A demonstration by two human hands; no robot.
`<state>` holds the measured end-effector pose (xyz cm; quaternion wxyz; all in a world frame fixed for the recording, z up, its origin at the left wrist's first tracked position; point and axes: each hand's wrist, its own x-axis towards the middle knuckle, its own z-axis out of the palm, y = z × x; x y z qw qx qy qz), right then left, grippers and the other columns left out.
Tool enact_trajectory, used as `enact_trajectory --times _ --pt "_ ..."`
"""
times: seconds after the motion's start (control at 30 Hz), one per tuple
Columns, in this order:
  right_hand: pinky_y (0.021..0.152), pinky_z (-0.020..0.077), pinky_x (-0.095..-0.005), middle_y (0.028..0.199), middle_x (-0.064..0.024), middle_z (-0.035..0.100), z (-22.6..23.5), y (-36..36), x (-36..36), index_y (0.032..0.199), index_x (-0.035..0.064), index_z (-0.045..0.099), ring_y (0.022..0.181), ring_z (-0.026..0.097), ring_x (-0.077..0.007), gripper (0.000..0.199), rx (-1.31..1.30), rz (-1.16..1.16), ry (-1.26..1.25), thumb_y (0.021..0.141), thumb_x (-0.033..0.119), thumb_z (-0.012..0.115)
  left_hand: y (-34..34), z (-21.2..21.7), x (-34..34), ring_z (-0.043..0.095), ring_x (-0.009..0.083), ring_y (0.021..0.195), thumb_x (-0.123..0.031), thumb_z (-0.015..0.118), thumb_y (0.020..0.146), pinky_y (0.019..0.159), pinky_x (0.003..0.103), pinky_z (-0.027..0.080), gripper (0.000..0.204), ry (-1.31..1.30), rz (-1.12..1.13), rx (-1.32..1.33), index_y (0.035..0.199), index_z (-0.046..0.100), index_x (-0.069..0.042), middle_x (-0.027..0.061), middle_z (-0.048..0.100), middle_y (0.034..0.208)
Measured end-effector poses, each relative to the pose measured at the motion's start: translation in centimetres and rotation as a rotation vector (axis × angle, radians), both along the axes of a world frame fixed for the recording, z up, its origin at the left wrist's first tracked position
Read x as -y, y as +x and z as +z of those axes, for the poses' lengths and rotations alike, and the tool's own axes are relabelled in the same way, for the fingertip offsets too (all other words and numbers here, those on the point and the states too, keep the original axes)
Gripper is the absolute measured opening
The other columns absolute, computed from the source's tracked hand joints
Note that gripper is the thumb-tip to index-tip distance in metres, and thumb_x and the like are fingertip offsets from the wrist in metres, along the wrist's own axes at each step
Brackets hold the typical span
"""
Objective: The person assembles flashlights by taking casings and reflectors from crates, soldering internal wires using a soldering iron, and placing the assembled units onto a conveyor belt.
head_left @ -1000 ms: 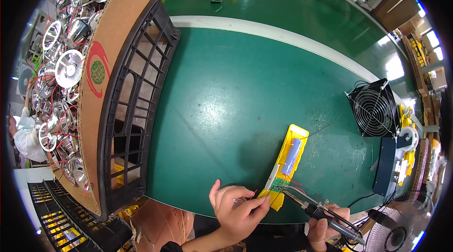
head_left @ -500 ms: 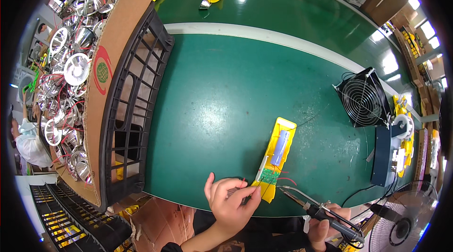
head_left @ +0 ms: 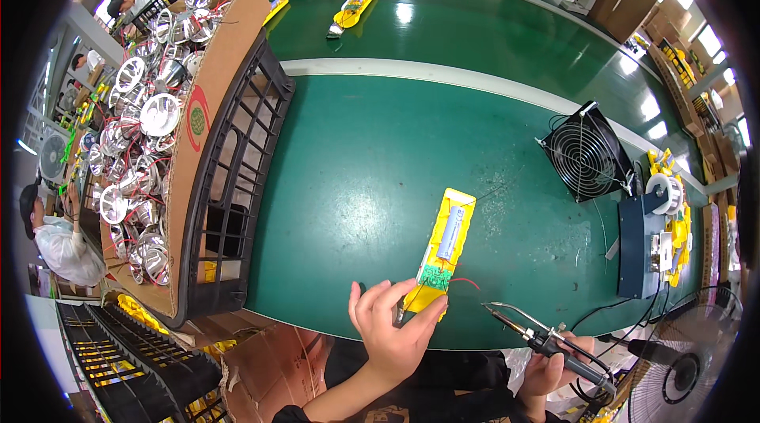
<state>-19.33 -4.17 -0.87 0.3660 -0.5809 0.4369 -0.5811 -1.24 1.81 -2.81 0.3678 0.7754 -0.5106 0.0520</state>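
Note:
A long yellow plastic shell (head_left: pixel 465 213) lies slanted on the green worktable. It holds a blue cylindrical battery cell (head_left: pixel 452 231) and, lower down, a green circuit board (head_left: pixel 435 276) with a red wire curling off to the right. My left hand (head_left: pixel 392 332) is closed at the shell's near end, thumb and fingers on either side of it. A small dark piece shows among those fingers, too hidden to name. My right hand (head_left: pixel 550 367) grips a soldering iron (head_left: pixel 542 341) with a curved metal tube alongside. Its tip is right of the board, apart from it.
A carton (head_left: pixel 226 51) of silvery reflector cups and a black plastic crate (head_left: pixel 229 162) stand left. At right are a black fan (head_left: pixel 586 154), a blue box-shaped unit (head_left: pixel 640 249) and a white spool (head_left: pixel 665 193). Another yellow shell (head_left: pixel 356 7) lies on the far green surface.
The whole view has shifted a little. The soldering iron has drawn away from the circuit board to the right. My left fingers now sit more around the shell's near end.

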Motion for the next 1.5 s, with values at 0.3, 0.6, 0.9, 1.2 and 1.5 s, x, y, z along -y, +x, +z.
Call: enact_trajectory --times 0.3,0.6,0.9,1.2,1.5 --pt "0.038 0.0307 -0.016 0.063 -0.003 0.038 -0.7 -0.8 0.1 0.084 0.002 0.034 0.044 0.036 -0.0071 0.033 0.105 0.066 0.045 0.075 0.027 0.055 -0.7 0.8 0.6 0.04 0.0271 0.101 -0.022 0.075 0.061 0.094 0.055 0.022 0.018 0.075 0.048 0.015 0.078 0.069 -0.024 0.0012 0.047 0.106" --pt "0.039 0.0313 -0.0159 0.066 -0.0048 0.04 -0.4 -0.3 0.4 0.085 0.0013 0.035 0.044 0.036 -0.0073 0.032 0.11 0.075 0.034 0.076 0.025 0.054 -0.8 0.3 0.6 0.042 0.0264 0.097 -0.018 0.075 0.059 0.092 0.055 0.024 0.017 0.003 0.035 -0.031 0.074 0.069 -0.021 -0.0009 0.049 0.1" --pt "0.038 0.03 -0.0159 0.059 -0.003 0.039 -0.1 0.5 0.6 0.084 0.0019 0.036 0.041 0.034 -0.0059 0.032 0.099 0.097 0.044 0.076 0.026 0.055 1.3 -0.2 -1.9 0.051 0.0288 0.098 -0.006 0.068 0.063 0.092 0.049 0.034 0.019 -0.162 -0.208 -0.199 0.08 0.067 -0.014 0.0137 0.051 0.108" --pt "0.035 0.0295 -0.0158 0.056 -0.0038 0.042 1.0 2.6 0.8 0.083 0.0028 0.037 0.038 0.037 -0.0062 0.038 0.103 0.123 0.056 0.075 0.032 0.061 2.2 -0.7 -1.2 0.055 0.0207 0.081 -0.009 0.07 0.067 0.091 0.043 0.035 0.012 -0.161 -0.044 -0.353 0.076 0.064 -0.01 0.0004 0.062 0.074" --pt "0.037 0.0376 -0.0184 0.061 -0.0087 0.049 0.9 3.9 1.0 0.086 0.0009 0.04 0.041 0.047 -0.0094 0.039 0.01 0.191 0.036 0.076 0.029 0.064 1.4 -0.9 -0.7 0.049 0.0232 0.092 -0.015 0.073 0.06 0.092 0.05 0.028 0.015 -0.14 0.071 -0.272 0.071 0.064 -0.019 0.0015 0.052 0.101"
